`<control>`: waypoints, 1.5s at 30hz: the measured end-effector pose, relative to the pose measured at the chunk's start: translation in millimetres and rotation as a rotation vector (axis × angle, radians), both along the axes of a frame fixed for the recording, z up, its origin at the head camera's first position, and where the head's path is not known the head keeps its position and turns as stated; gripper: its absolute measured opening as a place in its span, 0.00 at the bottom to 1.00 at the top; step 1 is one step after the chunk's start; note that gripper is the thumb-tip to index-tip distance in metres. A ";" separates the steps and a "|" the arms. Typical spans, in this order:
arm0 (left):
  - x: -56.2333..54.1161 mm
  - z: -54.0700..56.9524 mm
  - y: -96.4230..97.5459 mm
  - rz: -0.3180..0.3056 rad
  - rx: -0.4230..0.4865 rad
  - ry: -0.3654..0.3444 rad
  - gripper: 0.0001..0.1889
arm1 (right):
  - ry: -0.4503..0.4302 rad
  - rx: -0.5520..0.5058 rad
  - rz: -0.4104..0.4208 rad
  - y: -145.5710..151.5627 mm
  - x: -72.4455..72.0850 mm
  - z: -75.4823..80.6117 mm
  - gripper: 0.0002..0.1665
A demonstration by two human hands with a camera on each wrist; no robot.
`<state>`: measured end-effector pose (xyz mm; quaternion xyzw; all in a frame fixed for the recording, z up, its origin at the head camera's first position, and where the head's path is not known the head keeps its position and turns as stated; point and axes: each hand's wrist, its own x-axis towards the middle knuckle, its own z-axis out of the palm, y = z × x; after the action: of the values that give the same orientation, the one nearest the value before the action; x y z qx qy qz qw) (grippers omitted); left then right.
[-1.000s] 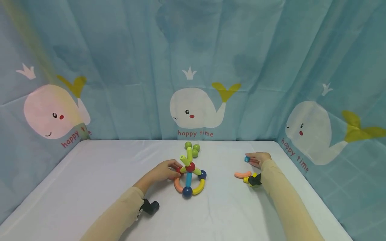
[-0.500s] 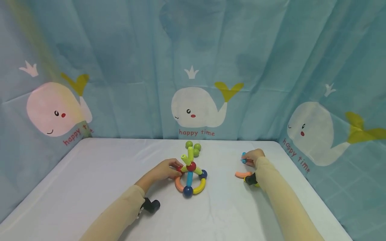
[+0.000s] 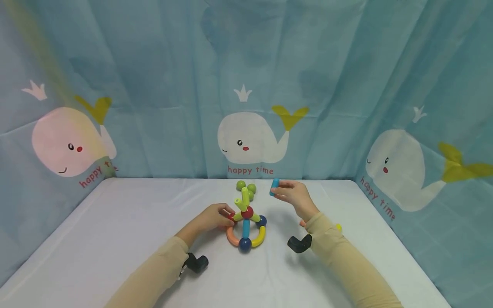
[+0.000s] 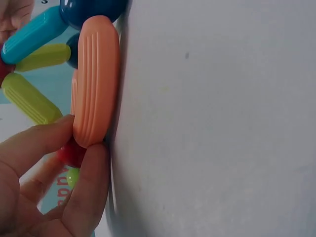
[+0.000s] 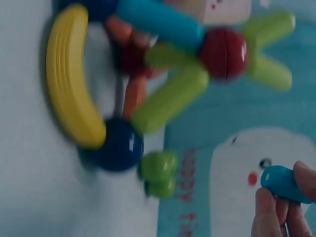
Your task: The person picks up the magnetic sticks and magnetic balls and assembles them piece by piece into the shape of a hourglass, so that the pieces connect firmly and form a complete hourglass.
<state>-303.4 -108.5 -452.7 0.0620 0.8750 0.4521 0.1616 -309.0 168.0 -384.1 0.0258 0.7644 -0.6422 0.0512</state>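
Rod [image 3: 275, 184], the short blue one, is pinched between thumb and fingers of the right hand [image 3: 297, 197], held up off the table [image 3: 265, 282]. Left hand [image 3: 209, 217] is pinching the ball-and-stick build [image 3: 246, 229] at the corner where a red ball [image 3: 232, 217] meets a curved orange piece [image 4: 98, 79], with most of the build just to that hand's right. Green balls [image 3: 251, 188] sit left of the right hand, and an orange bit [image 3: 302, 223] and a yellow bit [image 3: 338, 227] peek out around the right sleeve [image 3: 346, 261].

Blue curtain [image 3: 173, 64] takes up the whole top half, cartoon whales [image 3: 250, 149] left, middle and right, little crowns [image 3: 243, 95] above, red "happy time" lettering [image 3: 250, 170] below. White surface [image 3: 246, 284] at the bottom.
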 end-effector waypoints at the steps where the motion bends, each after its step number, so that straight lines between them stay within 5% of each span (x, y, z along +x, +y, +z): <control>1: 0.5 0.3 0.9 0.010 -0.002 0.001 0.14 | 0.012 -0.007 0.010 -4.8 4.5 1.5 0.23; 12: 8.1 4.4 7.5 0.037 0.004 0.003 0.13 | 0.066 -0.016 0.017 -25.1 36.1 -3.8 0.19; 22: 8.3 3.5 14.1 0.058 0.030 -0.011 0.14 | 0.135 -0.004 0.066 -33.5 42.0 -9.0 0.18; 45: 10.8 1.8 14.7 0.097 0.077 -0.043 0.15 | 0.134 0.073 0.083 -34.6 44.1 -18.9 0.19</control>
<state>-292.6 -93.8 -450.9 0.0162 0.8552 0.4941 0.1560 -264.9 133.4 -403.0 -0.0469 0.7895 -0.6114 0.0255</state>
